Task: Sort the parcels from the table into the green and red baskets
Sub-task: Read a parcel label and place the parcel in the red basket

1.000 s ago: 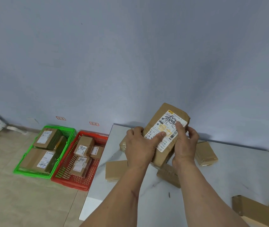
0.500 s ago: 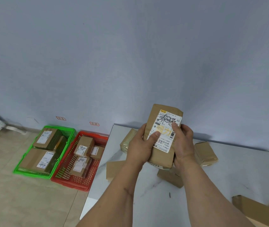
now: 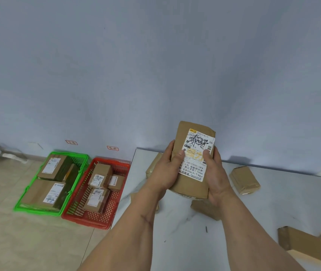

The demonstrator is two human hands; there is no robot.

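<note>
both hands — left hand (image 3: pixel 164 172) and right hand (image 3: pixel 215 174) — grasp the labelled parcel (image 3: pixel 190 184) upright; read label fully, then carry level to the matching basket.

Both hands hold one parcel (image 3: pixel 192 163) up above the table (image 3: pixel 273 192), the left hand (image 3: pixel 165 171) on its left side and the right hand (image 3: pixel 214 177) on its right. More parcels lie on the table under and right of the hands (one (image 3: pixel 244 179) is near the wall). Two baskets sit on the floor left of the hands, side by side, one (image 3: pixel 56 212) further left than the other (image 3: pixel 107 223), with boxes in both.
</note>
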